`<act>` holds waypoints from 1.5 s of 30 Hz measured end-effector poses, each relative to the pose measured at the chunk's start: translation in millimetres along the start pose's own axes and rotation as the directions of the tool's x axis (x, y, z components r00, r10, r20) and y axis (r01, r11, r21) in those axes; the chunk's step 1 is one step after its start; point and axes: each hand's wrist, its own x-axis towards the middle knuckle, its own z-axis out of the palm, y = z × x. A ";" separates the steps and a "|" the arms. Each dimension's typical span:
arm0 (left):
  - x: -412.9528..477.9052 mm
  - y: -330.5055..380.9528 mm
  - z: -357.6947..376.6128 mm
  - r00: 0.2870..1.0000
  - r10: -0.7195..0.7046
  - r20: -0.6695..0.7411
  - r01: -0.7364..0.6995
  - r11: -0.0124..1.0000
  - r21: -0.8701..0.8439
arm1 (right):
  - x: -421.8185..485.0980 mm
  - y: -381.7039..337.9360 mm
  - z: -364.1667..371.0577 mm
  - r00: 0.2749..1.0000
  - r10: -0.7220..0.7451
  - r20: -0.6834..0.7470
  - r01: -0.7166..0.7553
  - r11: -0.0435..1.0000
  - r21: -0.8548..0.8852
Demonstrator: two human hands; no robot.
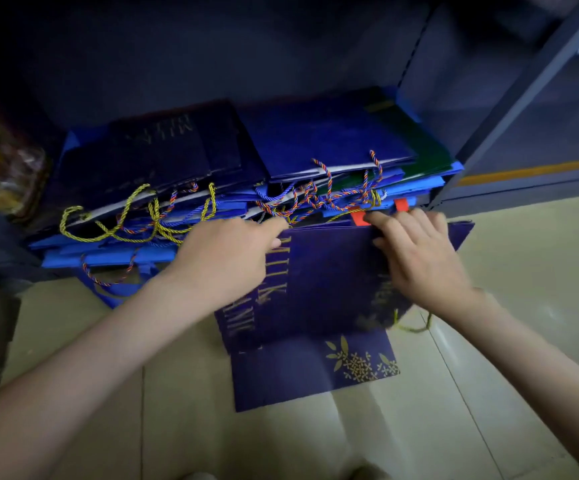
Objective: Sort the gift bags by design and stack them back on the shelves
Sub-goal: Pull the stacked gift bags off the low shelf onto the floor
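Note:
A dark navy gift bag [326,271] with gold lettering lies flat at the front of the low shelf, partly over the floor. My left hand [225,261] grips its left edge, thumb on top. My right hand [419,258] holds its right side with fingers curled over the upper edge. A second navy bag [298,375] with gold flower print lies under it on the floor. On the shelf sits a messy pile of blue gift bags [333,140] with yellow and multicoloured rope handles [149,220] tangled at the front.
The dark metal shelf upright [510,109] stands to the right. A colourful patterned package [0,161] leans at the left. Red tabs [400,204] stick out of the pile near my right hand. Pale floor tiles [523,323] spread in front.

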 end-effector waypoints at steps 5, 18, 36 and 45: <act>4.4 -14.8 43.5 0.982 -0.061 0.181 0.085 0.988 -0.130 | -11.6 -18.9 43.2 0.997 -0.001 0.075 0.003 1.000 -0.015; -45.0 16.6 197.9 0.873 0.067 0.482 0.019 0.985 -0.172 | -79.9 -67.6 120.7 0.493 0.018 0.870 -0.096 0.995 0.034; -46.4 15.4 268.6 0.667 0.279 0.691 -0.195 0.960 -0.199 | -153.9 -15.8 160.8 0.386 0.511 0.768 -0.671 0.727 -0.147; -43.0 26.6 271.1 0.706 0.254 0.662 -0.262 0.961 -0.088 | -134.2 -6.5 173.5 0.411 0.324 0.852 -0.845 0.487 0.222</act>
